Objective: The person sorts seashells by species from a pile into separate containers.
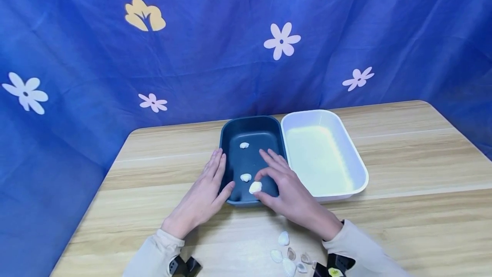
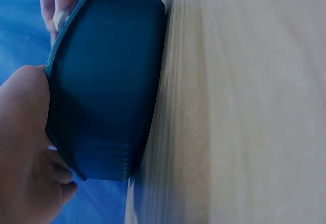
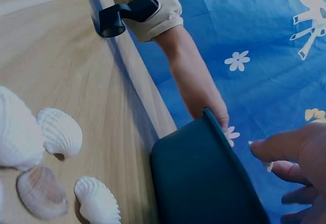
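Note:
My right hand (image 1: 286, 185) pinches a white ribbed seashell (image 1: 255, 187) between thumb and index finger, over the near part of a dark blue-green tray (image 1: 253, 202). Its other fingers are spread out. Inside that tray lie two white seashells, one seashell (image 1: 244, 145) toward the back and another seashell (image 1: 245, 177) nearer the front. Against the tray's left side rests my left hand (image 1: 203, 189), fingers straight along the rim and thumb across the near left corner. The left wrist view shows this hand (image 2: 25, 142) at the rim.
A white tray (image 1: 338, 195) stands right beside the dark one. Several loose seashells (image 1: 284, 238) lie on the wooden table (image 1: 407, 221) near its front, below my right forearm. Behind the table hangs a blue curtain (image 1: 215, 54) with flower shapes.

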Action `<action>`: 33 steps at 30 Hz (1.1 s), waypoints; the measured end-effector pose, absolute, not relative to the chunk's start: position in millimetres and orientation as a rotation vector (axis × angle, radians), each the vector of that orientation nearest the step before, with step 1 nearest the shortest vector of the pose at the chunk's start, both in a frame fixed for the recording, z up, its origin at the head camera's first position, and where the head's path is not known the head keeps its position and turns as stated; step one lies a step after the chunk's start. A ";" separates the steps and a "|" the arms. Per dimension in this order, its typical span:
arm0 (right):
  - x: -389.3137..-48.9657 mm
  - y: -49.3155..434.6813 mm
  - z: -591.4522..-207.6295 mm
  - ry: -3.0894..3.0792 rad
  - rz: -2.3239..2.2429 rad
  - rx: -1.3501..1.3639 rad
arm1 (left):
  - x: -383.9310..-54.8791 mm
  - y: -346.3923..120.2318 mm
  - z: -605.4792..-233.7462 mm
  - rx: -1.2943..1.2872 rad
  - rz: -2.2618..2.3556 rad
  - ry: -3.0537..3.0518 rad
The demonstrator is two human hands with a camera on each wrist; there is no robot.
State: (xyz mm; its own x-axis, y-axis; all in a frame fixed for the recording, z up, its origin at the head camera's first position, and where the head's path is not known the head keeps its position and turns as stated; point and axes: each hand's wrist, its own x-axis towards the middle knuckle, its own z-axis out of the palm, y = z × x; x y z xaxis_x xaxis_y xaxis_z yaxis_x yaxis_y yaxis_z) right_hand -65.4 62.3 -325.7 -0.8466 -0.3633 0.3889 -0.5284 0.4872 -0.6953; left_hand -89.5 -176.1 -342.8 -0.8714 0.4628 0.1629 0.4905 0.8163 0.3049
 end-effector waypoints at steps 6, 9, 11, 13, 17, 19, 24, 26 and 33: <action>-71.9 50.3 -333.0 -2.577 1.229 0.716 | -88.2 -175.9 -343.2 -0.762 -0.529 -2.927; -75.7 46.8 -335.4 -2.566 1.148 0.717 | -87.9 -175.7 -342.8 -0.763 -0.529 -2.932; -78.2 45.2 -335.2 -2.560 1.107 0.708 | -88.0 -175.5 -342.3 -0.766 -0.527 -2.930; -80.9 44.0 -334.2 -2.576 1.072 0.694 | -88.3 -175.3 -342.2 -0.768 -0.526 -2.927; -87.1 41.8 -330.8 -2.652 1.021 0.657 | -88.6 -175.3 -342.2 -0.769 -0.519 -2.926; -90.1 40.7 -328.9 -2.692 1.013 0.629 | -88.8 -175.1 -342.4 -0.773 -0.515 -2.921; -97.4 37.0 -326.0 -2.732 0.997 0.580 | -88.7 -174.7 -342.5 -0.776 -0.523 -2.917; -100.4 35.3 -325.7 -2.723 0.971 0.583 | -88.4 -174.8 -342.3 -0.773 -0.523 -2.916; -108.9 29.7 -328.9 -2.735 0.850 0.573 | -86.8 -175.1 -343.8 -0.774 -0.515 -2.914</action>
